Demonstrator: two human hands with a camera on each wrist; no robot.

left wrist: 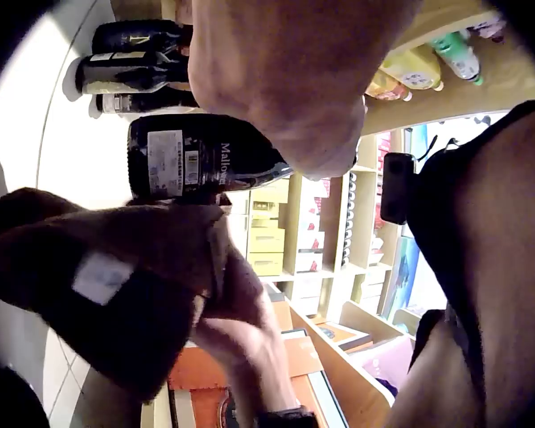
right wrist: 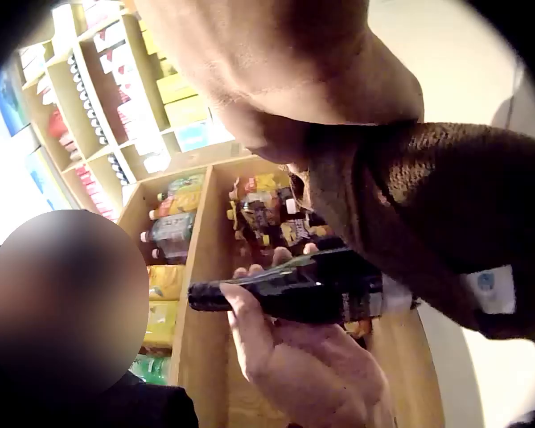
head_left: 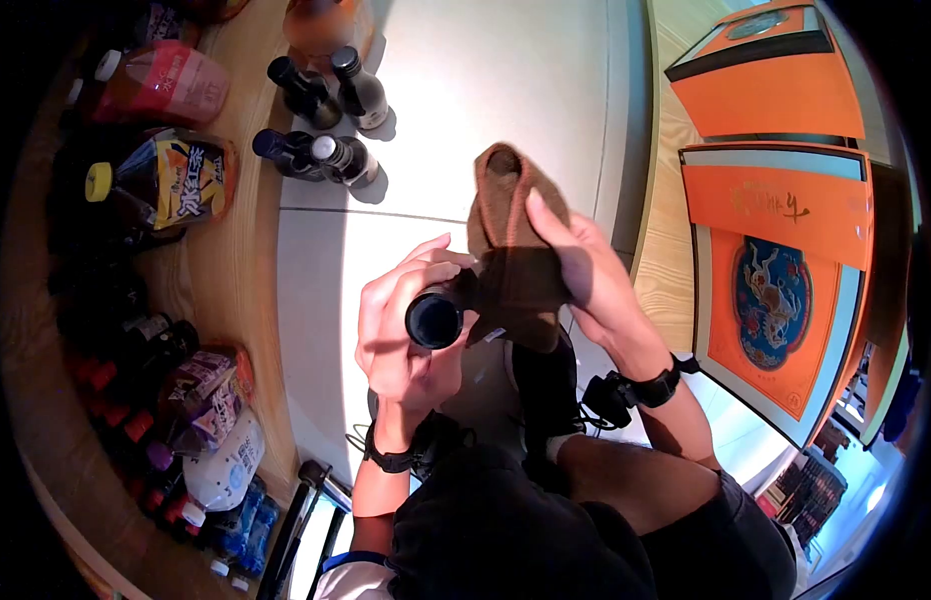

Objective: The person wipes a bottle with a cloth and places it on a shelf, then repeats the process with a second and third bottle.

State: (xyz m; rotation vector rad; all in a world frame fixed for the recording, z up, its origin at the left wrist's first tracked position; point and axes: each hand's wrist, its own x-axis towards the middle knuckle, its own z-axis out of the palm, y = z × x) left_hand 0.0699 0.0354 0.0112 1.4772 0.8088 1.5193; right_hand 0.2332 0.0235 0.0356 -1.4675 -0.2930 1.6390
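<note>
My left hand (head_left: 396,325) grips a dark glass wine bottle (right wrist: 299,290) around its body and neck. In the left wrist view the bottle (left wrist: 183,156) shows a white back label with a barcode. Between thumb and fingers, my right hand (head_left: 594,270) holds a brown cloth (head_left: 521,215) with reddish seams, folded double. A small white tag sticks out from the cloth (right wrist: 455,214) in the right wrist view. The cloth hangs right beside the bottle and overlaps it there. Part of my left palm is hidden behind the bottle.
Several dark bottles (head_left: 364,90) stand upright on the tiled floor (head_left: 466,90) ahead. Along the left runs a wooden shelf (head_left: 251,300) of drink bottles, among them a yellow-capped tea bottle (head_left: 176,180). Orange gift boxes (head_left: 771,310) lie on a wooden ledge at right.
</note>
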